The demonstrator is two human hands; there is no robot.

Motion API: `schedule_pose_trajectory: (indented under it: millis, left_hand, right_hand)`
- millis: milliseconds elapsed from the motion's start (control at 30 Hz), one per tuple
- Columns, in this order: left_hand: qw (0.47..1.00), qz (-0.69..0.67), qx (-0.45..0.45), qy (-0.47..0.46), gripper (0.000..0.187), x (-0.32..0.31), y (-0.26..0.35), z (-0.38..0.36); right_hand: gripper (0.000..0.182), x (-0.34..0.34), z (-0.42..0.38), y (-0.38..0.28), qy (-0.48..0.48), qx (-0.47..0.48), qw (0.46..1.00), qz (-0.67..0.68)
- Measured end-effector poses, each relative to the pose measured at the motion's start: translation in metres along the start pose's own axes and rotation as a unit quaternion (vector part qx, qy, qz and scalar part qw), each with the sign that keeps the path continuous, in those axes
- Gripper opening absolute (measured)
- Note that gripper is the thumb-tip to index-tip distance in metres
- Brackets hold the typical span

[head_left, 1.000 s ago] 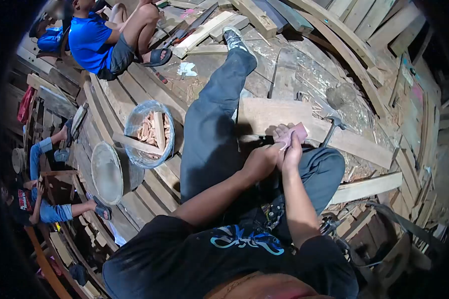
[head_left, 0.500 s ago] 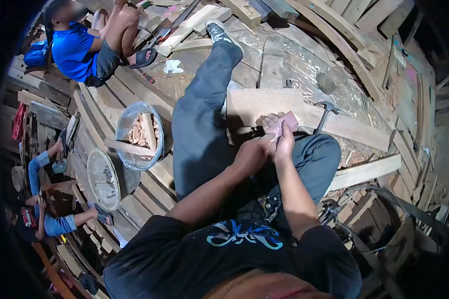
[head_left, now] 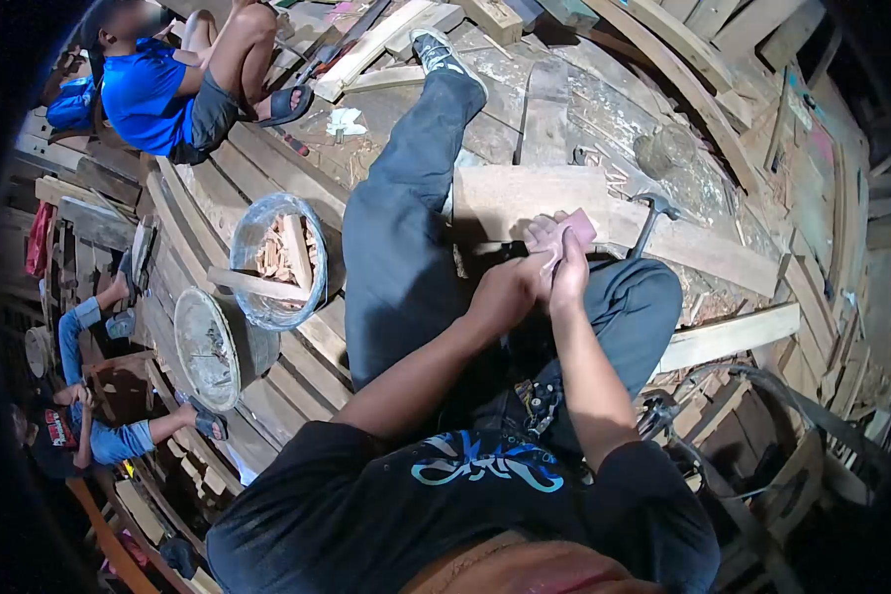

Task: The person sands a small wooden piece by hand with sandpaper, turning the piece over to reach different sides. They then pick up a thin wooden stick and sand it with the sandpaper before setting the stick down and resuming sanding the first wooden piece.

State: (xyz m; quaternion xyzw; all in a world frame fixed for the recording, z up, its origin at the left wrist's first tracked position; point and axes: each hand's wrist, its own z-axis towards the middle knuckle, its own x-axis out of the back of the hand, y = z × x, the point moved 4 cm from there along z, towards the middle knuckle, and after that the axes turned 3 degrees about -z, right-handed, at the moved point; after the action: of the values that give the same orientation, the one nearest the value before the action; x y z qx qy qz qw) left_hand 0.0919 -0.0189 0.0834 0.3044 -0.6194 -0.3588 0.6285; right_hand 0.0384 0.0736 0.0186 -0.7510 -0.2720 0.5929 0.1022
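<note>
A pink sheet, flat and creased, is between my hands above my bent leg. My right hand is closed on its lower part, with the sheet standing out past the fingers. My left hand lies against my right hand, palm partly turned up; some fingers spread behind the sheet, and what it grips is hidden. Just beyond the hands is a light wooden board. A hammer rests to the right of them, its head on the wood.
A clear bucket holds wood pieces; a round pale bucket stands beside it. One person in blue sits at the upper left, another person at the lower left. Planks and cables lie on the right.
The pink sheet and my hands have shifted slightly to the right and upward. The whole view has moved a little.
</note>
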Motion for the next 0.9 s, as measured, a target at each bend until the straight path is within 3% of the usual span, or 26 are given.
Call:
schedule_pose_trajectory:
  millis: [33,133,200,400,433,667,700,800,900]
  left_hand:
    - [0.996,0.000,0.067,-0.056,0.045,-0.001,-0.002,-0.005]
    - [1.000,0.004,-0.006,-0.015,0.043,0.007,0.009,-0.002]
    - [0.999,-0.034,-0.004,0.013,0.042,0.008,0.010,-0.001]
    - [0.999,-0.035,-0.028,0.023,0.039,0.004,0.005,-0.005]
    - [0.999,-0.004,0.028,-0.016,0.037,0.001,-0.002,-0.001]
    - [1.000,-0.018,-0.001,0.005,0.030,0.000,0.008,-0.006]
    - [1.000,0.003,0.002,-0.028,0.031,0.000,0.003,-0.002]
    - [0.999,-0.010,0.031,0.003,0.029,0.003,0.003,0.004]
    - [0.999,-0.029,-0.009,0.027,0.019,0.005,0.013,-0.003]
  right_hand:
    - [0.037,0.002,0.001,-0.001,0.023,0.000,0.999,0.024]
    - [0.036,0.000,-0.001,0.000,0.016,0.011,1.000,-0.007]
    - [0.035,-0.003,-0.004,0.004,0.009,-0.008,0.999,-0.052]
    - [0.033,-0.004,-0.001,-0.004,0.034,0.002,0.999,0.028]
    - [0.033,-0.005,-0.002,-0.003,0.021,0.004,1.000,0.004]
    - [0.037,-0.002,0.000,-0.004,0.026,0.013,1.000,-0.004]
    - [0.037,-0.003,-0.001,-0.003,0.022,0.007,1.000,-0.020]
    - [0.035,0.000,-0.001,0.002,0.034,-0.010,0.999,-0.037]
    - [0.035,0.002,0.003,0.000,0.029,0.002,0.999,0.013]
